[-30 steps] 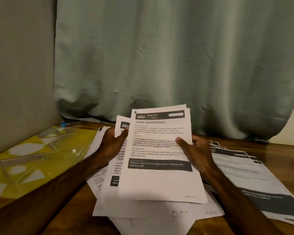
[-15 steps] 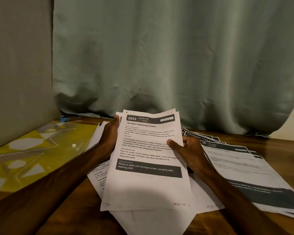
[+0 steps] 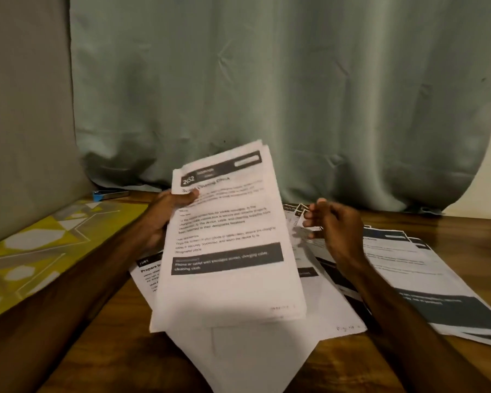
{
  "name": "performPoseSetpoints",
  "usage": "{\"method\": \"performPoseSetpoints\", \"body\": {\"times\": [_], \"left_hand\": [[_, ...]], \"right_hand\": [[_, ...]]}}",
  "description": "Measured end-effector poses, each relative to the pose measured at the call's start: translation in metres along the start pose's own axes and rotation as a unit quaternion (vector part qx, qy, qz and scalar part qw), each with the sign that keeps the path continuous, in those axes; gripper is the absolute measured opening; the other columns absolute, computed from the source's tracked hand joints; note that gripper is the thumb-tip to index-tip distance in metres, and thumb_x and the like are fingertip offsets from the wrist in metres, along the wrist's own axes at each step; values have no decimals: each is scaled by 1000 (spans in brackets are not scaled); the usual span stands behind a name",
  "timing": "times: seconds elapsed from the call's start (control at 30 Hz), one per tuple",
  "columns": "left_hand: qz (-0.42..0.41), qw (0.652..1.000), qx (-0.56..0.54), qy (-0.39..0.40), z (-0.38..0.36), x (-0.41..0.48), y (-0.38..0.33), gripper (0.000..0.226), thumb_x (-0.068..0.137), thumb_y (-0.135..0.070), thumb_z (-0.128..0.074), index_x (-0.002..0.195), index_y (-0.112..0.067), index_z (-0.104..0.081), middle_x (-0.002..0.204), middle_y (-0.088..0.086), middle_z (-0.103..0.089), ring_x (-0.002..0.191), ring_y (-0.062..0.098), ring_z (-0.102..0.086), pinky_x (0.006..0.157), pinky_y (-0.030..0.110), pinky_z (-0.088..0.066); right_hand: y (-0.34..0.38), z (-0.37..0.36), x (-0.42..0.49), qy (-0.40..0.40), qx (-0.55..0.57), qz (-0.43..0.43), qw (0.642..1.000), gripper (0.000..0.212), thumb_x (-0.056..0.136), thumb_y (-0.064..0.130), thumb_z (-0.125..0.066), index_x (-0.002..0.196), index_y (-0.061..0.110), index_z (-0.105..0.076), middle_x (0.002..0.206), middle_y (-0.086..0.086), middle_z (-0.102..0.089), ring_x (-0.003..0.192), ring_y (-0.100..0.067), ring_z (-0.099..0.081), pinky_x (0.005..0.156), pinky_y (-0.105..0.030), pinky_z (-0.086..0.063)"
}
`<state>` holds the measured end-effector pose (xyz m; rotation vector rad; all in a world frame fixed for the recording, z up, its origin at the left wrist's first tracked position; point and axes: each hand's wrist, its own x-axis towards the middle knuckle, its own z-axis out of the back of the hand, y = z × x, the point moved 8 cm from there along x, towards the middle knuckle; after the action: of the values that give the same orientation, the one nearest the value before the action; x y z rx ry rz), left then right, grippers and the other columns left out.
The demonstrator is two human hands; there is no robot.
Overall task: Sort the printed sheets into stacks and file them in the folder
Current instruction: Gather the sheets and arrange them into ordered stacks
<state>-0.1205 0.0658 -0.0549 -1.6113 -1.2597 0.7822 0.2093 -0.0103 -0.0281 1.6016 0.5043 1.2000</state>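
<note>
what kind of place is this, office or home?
Likely a home room rather than an office: a wooden table set against a pale green curtain, with printed sheets spread loose on it. Nothing else identifies the room.

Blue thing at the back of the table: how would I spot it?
Start at the green curtain and follow its hem left to the grey wall. There, just beyond the yellow patterned folder, lies the small blue object. It is the only bright blue thing, clear of the printed sheets.
</note>
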Motion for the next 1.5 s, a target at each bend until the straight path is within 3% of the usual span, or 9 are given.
{"method": "performPoseSetpoints", "body": {"times": [0.17,0.33,0.43,0.53,0.67,0.83,0.97,1.17,1.5], "left_hand": [[37,997,-65,13,13,-2,-3,41,94,-21,-64,134,-10,-62,127,15,-69,96,32,-73,72,43,-65],[14,999,-40,-3,20,6,0,51,91,-19,-68,140,-9,-59,135,16,-65,110,34,-67,83,44,-61],[12,1000,-23,-5,21,9,3,51,90,-18,-69,139,-9,-60,134,17,-65,105,34,-70,85,45,-60],[9,1000,-16,-13,26,11,4,49,89,-19,-70,137,-11,-61,133,17,-66,110,36,-68,86,46,-60],[13,1000,-24,-13,27,9,4,47,91,-20,-68,137,-12,-61,131,15,-68,109,36,-67,78,42,-63],[11,1000,-21,-15,28,11,4,47,91,-20,-69,137,-13,-62,130,15,-68,107,34,-70,84,44,-60],[8,1000,-18,-21,31,13,6,48,89,-21,-71,135,-13,-63,130,15,-69,107,34,-70,88,47,-58],[7,1000,-10,-25,31,12,5,51,88,-22,-72,137,-13,-61,131,15,-68,113,36,-66,89,48,-57],[20,999,-47,13,19,9,5,52,89,-20,-69,140,-11,-60,134,17,-65,104,35,-70,70,41,-64]], "right_hand": [[-12,-11,6,63,-274,24,959,3,89,16,-77,91,15,-76,96,-3,-75,85,-17,-69,85,-40,-60],[-28,-23,-13,170,-419,-43,891,50,72,58,-85,85,13,-66,75,4,-68,63,-8,-58,54,-22,-43],[-31,-26,-17,178,-425,-46,886,59,74,50,-87,113,13,-63,102,1,-64,87,-12,-52,63,-21,-37],[-25,-31,-15,172,-376,-25,910,32,76,36,-89,92,28,-62,86,11,-55,78,-9,-53,56,-16,-35],[-33,-27,-8,153,-385,-40,909,41,75,43,-88,66,29,-50,68,11,-53,63,-5,-50,53,-19,-35],[-44,-30,-9,178,-414,-49,891,57,67,60,-86,88,19,-53,78,7,-56,81,-12,-55,58,-21,-39],[-42,-26,-5,147,-373,-67,914,61,68,46,-92,111,12,-66,96,5,-58,87,-13,-55,72,-27,-44],[-47,-24,-1,142,-302,-108,937,20,84,25,-83,83,8,-73,81,0,-70,70,-10,-65,54,-18,-44],[-10,19,26,-44,115,12,992,6,94,18,-72,100,15,-72,99,-5,-79,92,-26,-77,79,-41,-62]]}}
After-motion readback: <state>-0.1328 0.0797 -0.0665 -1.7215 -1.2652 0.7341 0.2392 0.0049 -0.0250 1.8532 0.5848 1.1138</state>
